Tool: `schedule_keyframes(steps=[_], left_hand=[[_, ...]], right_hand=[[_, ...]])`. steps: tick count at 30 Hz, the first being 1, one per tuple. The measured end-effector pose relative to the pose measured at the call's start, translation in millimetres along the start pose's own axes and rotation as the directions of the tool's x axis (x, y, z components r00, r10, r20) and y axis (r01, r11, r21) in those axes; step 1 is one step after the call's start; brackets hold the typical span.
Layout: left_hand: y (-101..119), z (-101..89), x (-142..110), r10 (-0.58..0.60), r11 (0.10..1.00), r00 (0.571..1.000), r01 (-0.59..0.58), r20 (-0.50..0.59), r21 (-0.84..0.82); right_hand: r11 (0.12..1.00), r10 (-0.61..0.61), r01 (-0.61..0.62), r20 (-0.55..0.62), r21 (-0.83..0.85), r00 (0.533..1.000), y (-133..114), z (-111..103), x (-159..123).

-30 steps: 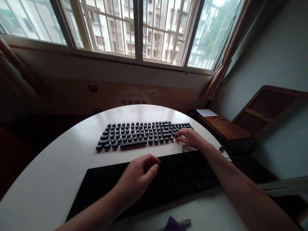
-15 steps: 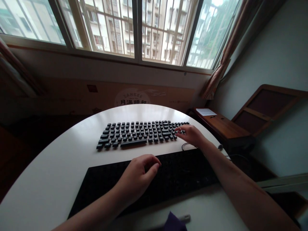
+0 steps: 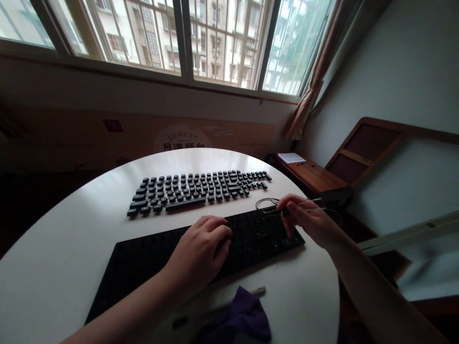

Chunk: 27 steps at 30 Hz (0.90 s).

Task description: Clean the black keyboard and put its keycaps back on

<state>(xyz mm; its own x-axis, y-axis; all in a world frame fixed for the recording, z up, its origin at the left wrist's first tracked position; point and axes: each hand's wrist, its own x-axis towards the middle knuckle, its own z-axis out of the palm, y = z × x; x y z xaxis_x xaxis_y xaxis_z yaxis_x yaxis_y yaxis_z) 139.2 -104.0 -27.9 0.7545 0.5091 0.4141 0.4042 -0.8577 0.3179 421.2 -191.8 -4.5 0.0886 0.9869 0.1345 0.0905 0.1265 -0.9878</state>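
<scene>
A black keyboard base lies slantwise on the white round table. My left hand rests on its middle, fingers curled toward the thumb; what lies between them is too dark to make out. Over the base's right end, my right hand pinches a thin wire-like tool with a dark tip. Two pale, thin lines stick out behind the fingers. Beyond the base, loose black keycaps stand in rows laid out like a keyboard.
A dark cable loops behind the base's right end. Near the front edge lie a purple cloth and a grey stick-like thing. A wooden chair bearing a paper stands at right, below the window.
My right hand has moved from the keycaps at the right back toward the base's right end. My left hand has turned palm-down onto the base. The view has shifted right.
</scene>
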Motion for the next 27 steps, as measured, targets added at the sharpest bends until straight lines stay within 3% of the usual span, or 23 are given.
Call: schedule_keyframes(steps=[2, 4, 7, 10, 13, 22, 27], left_hand=[[-2.0, 6.4, -0.9, 0.014, 0.998, 1.000, -0.014, 0.010, 0.056], [-4.1, 12.7, -1.9, 0.012, 0.995, 0.999, -0.016, 0.041, 0.103], [-6.0, 19.4, -2.5, -0.034, 0.987, 0.994, 0.018, 0.100, 0.157], [-6.2, 22.1, -2.5, -0.092, 0.981, 0.985, 0.063, 0.148, 0.185], [-5.9, 22.9, -2.6, -0.116, 0.977, 0.979, 0.082, 0.169, 0.197], [-6.4, 22.8, -2.3, -0.092, 0.982, 0.986, 0.066, 0.141, 0.177], [-5.2, 21.7, -2.2, -0.105, 0.983, 0.982, 0.078, 0.160, 0.164]], right_hand=[[0.996, 0.074, -0.070, 0.072, -0.058, 0.995, 13.5, 2.9, -20.2], [0.994, 0.069, -0.062, 0.066, -0.090, 0.995, 24.4, 5.5, -29.7], [0.993, -0.019, 0.010, -0.080, -0.116, 0.997, 34.6, 10.8, -29.5], [0.990, -0.039, 0.004, -0.248, -0.142, 0.968, 39.1, 18.4, -24.9], [0.985, -0.034, -0.020, -0.309, -0.169, 0.950, 40.8, 24.3, -23.8], [0.981, 0.052, -0.091, -0.217, -0.172, 0.975, 47.7, 23.9, -23.7], [0.942, -0.005, -0.058, -0.187, -0.331, 0.982, 48.4, 25.3, -29.4]])
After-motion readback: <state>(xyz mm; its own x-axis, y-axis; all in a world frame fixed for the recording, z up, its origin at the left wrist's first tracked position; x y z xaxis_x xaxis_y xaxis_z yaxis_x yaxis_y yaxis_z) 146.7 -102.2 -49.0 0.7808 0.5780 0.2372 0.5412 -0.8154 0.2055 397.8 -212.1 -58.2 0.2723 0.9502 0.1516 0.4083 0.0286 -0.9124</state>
